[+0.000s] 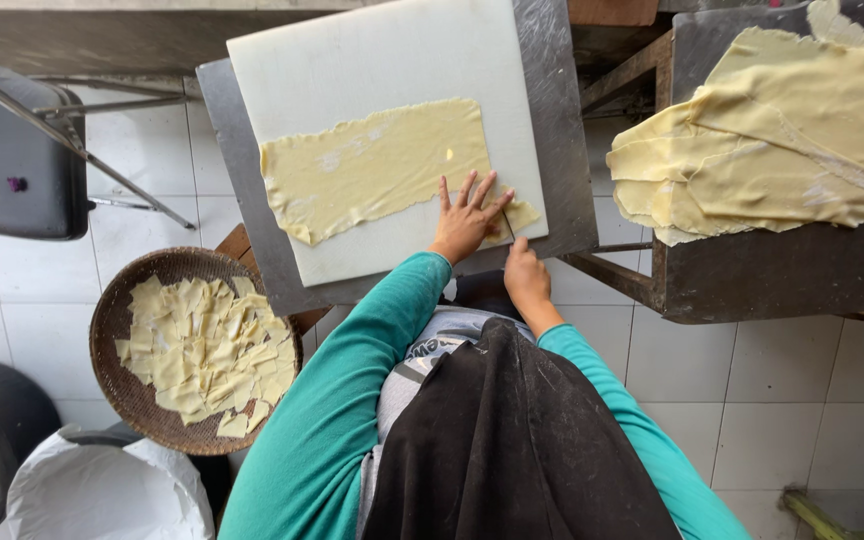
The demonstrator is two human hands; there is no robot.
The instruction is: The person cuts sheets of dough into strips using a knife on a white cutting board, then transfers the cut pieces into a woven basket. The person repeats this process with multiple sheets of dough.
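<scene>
A thin yellow dough sheet (pixel 377 165) lies flat on a white cutting board (pixel 372 60). My left hand (pixel 467 215) presses on the sheet's near right end, fingers spread. My right hand (pixel 526 275) is closed around a thin knife (pixel 508 224) whose blade stands at the sheet's right edge, just beside my left fingers. Both sleeves are teal, and a dark cloth hangs over my front.
The board rests on a grey metal table (pixel 562 150). A round woven basket (pixel 137 400) of several cut dough pieces sits lower left. More dough sheets (pixel 782 130) are piled on a dark table at right. A black chair (pixel 12 160) and white bags (pixel 102 490) stand left.
</scene>
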